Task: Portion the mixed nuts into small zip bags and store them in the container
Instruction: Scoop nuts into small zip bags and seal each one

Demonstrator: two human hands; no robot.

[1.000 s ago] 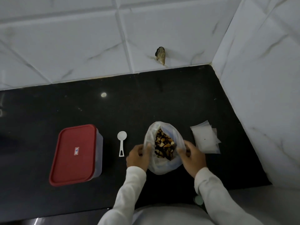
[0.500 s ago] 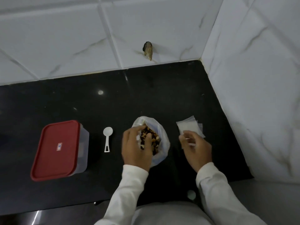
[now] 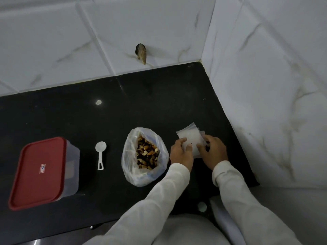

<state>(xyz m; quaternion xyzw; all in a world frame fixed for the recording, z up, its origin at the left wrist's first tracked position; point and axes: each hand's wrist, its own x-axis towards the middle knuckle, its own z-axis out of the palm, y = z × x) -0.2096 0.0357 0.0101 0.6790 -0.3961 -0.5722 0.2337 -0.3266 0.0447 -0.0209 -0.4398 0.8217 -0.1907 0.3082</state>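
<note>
lid sticker [image 3: 42, 168] too small to read

The red lid [image 3: 35, 171] hides the inside of the container [image 3: 71, 167]

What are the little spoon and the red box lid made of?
The measuring spoon looks like matte white plastic: thin, moulded, with a cut-out handle end. The red lid seems smooth plastic too, with a raised rim, on a clear container.
</note>
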